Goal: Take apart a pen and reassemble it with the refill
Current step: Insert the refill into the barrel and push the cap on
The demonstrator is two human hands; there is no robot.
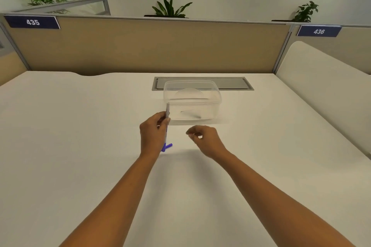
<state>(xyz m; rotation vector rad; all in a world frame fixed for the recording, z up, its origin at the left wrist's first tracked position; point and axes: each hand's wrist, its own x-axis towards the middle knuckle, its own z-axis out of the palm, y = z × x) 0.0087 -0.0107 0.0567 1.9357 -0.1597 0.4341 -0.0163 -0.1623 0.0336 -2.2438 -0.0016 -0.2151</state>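
Pen (167, 121) is held near upright in the left hand (153, 136), its long axis running from a pale upper end just in front of the box (192, 102) down to a blue lower end (167, 147) that shows below the hand, close to the table (80, 126). The fingers of that hand are wrapped round the middle of the barrel, with the thumb pressed on its side. A blue stub juts sideways at the lower end (whether it is a clip, a cap or a loosened part cannot be told).

The right hand (206, 139) is held just beside the pen, on its right, apart from it, with fingers curled and thumb and forefinger nearly pinched; nothing can be made out between them, and whether a small part is gripped cannot be told. Of the two, the left hand has the pen and the right is the free one, so the next pull or twist would likely be made by the right hand reaching leftward to one end of the barrel.

The clear box stands just behind the hands, in front of a grey hatch (202, 83). Bare table lies wide open on both sides and towards the person, and the partition (140, 46) is well beyond.
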